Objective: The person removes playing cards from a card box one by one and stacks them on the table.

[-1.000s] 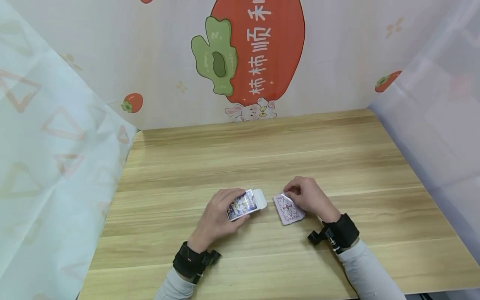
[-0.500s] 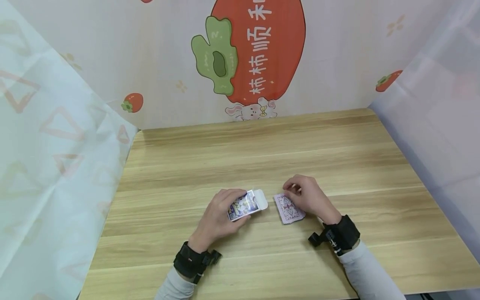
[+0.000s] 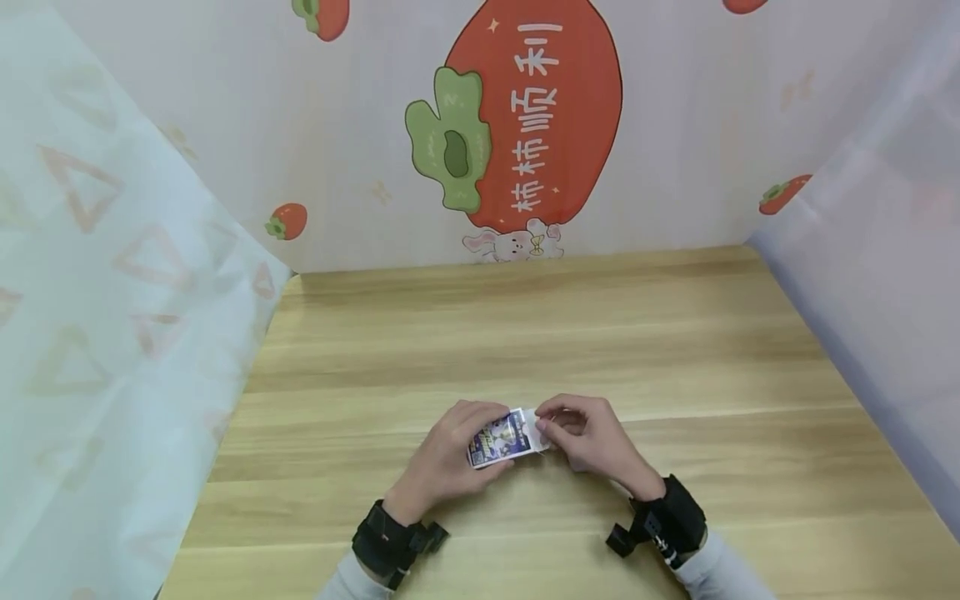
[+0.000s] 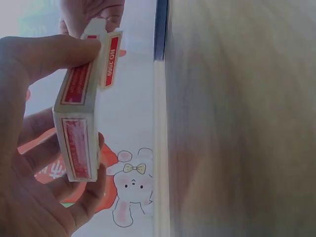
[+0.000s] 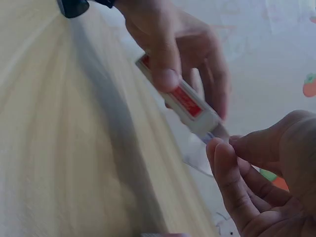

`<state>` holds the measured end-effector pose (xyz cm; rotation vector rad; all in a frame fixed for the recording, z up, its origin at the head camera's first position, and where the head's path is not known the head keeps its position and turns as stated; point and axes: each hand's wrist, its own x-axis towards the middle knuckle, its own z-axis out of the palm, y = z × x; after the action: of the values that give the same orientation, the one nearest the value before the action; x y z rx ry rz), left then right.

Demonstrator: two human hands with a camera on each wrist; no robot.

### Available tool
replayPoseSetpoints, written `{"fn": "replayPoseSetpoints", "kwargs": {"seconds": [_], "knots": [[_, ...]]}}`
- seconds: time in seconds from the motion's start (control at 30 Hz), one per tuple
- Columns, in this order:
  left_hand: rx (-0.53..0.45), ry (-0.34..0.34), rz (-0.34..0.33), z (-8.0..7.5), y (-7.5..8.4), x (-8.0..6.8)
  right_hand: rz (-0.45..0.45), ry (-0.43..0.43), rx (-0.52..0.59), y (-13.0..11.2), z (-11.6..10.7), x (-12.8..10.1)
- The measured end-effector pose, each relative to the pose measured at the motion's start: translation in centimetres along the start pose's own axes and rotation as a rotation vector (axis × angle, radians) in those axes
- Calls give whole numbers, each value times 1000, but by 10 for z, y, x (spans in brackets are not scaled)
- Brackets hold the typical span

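Note:
My left hand grips a playing card box, fingers along one side and thumb along the other. Its blue printed face is up in the head view. In the left wrist view, red side panels show, and a side flap marked "NO 2000" sticks out at the open end. My right hand is at that end, thumb and a finger pinching the box's pale end flap. Whether a card lies between those fingertips is too blurred to tell. The patterned pile of cards does not show in the head view.
The wooden table extends around both hands. A white backdrop printed with red fruit stands along its far edge, with pale sheets at the sides. Each wrist wears a black camera strap.
My right hand has left the spot where it touched the card pile and moved left to the box's flap. That pile no longer shows there. The head view has tilted slightly upward.

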<state>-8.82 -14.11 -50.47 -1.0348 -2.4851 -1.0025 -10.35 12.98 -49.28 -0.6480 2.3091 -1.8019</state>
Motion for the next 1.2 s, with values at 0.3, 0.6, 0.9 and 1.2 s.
{"fn": "replayPoseSetpoints", "kwargs": {"seconds": [0.3, 0.6, 0.9, 1.2], "knots": [[-26, -25, 65, 4, 6, -5, 72, -42, 39, 7, 10, -6], [-22, -41, 74, 3, 7, -5, 93, -100, 92, 7, 6, -7], [-91, -48, 88, 5, 8, -4, 133, -69, 52, 3, 8, -8], [-134, -73, 82, 4, 9, -3, 252, -68, 130, -3, 9, -5]]}}
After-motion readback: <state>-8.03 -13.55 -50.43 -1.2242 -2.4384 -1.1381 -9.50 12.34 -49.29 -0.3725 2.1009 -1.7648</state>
